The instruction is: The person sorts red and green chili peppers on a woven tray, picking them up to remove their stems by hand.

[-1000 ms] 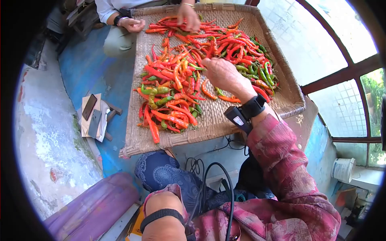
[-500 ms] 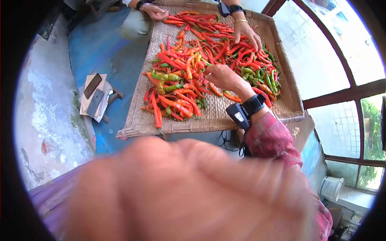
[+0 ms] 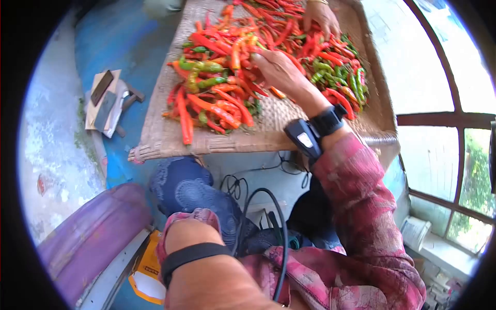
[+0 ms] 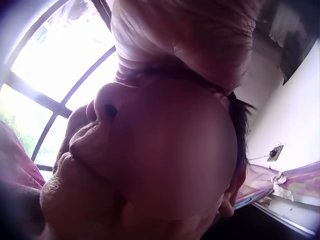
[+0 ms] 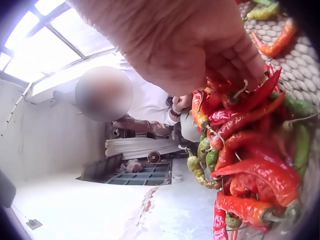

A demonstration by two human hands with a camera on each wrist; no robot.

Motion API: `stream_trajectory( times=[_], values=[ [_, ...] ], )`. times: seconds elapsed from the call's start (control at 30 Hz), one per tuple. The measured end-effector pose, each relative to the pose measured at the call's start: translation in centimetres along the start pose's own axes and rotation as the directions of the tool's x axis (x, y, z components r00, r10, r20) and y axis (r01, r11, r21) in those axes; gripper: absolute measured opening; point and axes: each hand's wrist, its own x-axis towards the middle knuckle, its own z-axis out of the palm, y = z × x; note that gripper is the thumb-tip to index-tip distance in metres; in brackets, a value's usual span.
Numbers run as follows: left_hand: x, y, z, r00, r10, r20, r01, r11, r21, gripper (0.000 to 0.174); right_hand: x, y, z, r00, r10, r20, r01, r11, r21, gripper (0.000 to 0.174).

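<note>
two piles of peppers, red, orange & green mixed, sit on the woven tray point(image 3: 268, 111). near pile point(image 3: 206, 98): at wearer's l. side of tray. far pile point(image 3: 336, 77): toward window side, green peppers point(image 3: 323, 72) mainly along its near & outer edges.

r. hand point(image 3: 279, 70): at inner edge of near pile, palm down, fingers curled round red peppers point(image 5: 257, 100); exact no. of peppers in grip can't be told, fingertips partly hidden. r. wrist carries blk. device point(image 3: 305, 137) on strap. curved orange pepper point(image 5: 277, 42) lies apart on the weave, per r. wrist view.

l. hand point(image 4: 185, 40): raised close to wearer's head; only creased skin shows at top of l. wrist view. fingers not visible, so grip cond. can't be told. l. forearm point(image 3: 212, 274) w/ blk. band point(image 3: 191, 258) crosses bottom of head view; hand itself is out of that view.

2nd person's hand point(image 3: 323, 19): fingers down on far pile, bangle at wrist.

surroundings: 2 phones point(image 3: 103, 101) on a board atop a small stool, blue floor point(image 3: 124, 46) beneath. purple cushion point(image 3: 95, 225) lies below, w/ yellow-&-white packet point(image 3: 147, 279) beside. blk. cable point(image 3: 281, 222) loops over wearer's lap. white bucket point(image 3: 414, 232) stands near window point(image 3: 429, 155).
</note>
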Motion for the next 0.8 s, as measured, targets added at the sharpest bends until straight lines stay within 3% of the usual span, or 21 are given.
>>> stream_trajectory(
  times=[0.07,0.13,0.2,0.27,0.37,0.4,0.5,0.6,0.63,0.73,0.8],
  values=[
    [0.1,-0.4,-0.7,1.0,-0.014,0.004,0.015,0.998,-0.057,0.023,0.3,-0.3,-0.1,0.994,0.105,-0.035,-0.107,0.993,-0.047,0.042],
    [0.8,0.0,-1.3,0.998,-0.056,0.027,0.058,0.994,-0.096,0.024,0.4,-1.0,-0.1,0.98,0.201,0.0,-0.201,0.978,0.056,0.043],
    [1.2,0.0,-1.8,0.996,-0.073,0.059,0.08,0.989,-0.127,0.024,0.5,-1.3,-0.4,0.992,0.127,0.012,-0.123,0.974,-0.192,0.041],
    [1.1,-0.5,-2.0,0.995,-0.062,0.078,0.074,0.984,-0.162,0.025,0.4,-1.7,-0.1,0.968,0.249,-0.022,-0.25,0.965,-0.08,0.046],
    [2.2,-1.1,-2.6,0.99,-0.085,0.109,0.11,0.962,-0.248,0.026,0.0,-1.9,0.4,0.972,0.218,-0.086,-0.225,0.972,-0.073,0.05],
    [2.1,-1.5,-2.6,0.99,-0.073,0.118,0.102,0.958,-0.269,0.026,-0.1,-1.0,0.8,0.978,0.18,-0.106,-0.195,0.969,-0.153,0.047],
    [2.9,-2.0,-2.3,0.986,-0.049,0.162,0.094,0.954,-0.285,0.027,-0.1,-0.4,1.6,0.981,0.127,-0.146,-0.148,0.979,-0.143,0.042],
    [4.5,-2.4,-2.0,0.971,-0.058,0.232,0.13,0.943,-0.307,0.028,0.1,-0.5,1.2,0.993,0.094,-0.075,-0.109,0.967,-0.232,0.036],
    [4.8,-2.7,-2.0,0.966,-0.058,0.253,0.14,0.937,-0.32,0.028,0.1,-0.9,0.7,0.988,0.155,0.008,-0.149,0.962,-0.229,0.03],
    [4.3,-3.0,0.0,0.972,-0.052,0.229,0.121,0.947,-0.297,0.029,-0.2,-1.4,0.8,0.991,0.085,-0.105,-0.1,0.985,-0.143,0.026],
    [4.3,-3.0,1.0,0.98,-0.066,0.189,0.125,0.94,-0.318,0.03,-0.6,-1.6,0.1,0.993,0.106,-0.055,-0.114,0.979,-0.169,0.023]
  ],
)
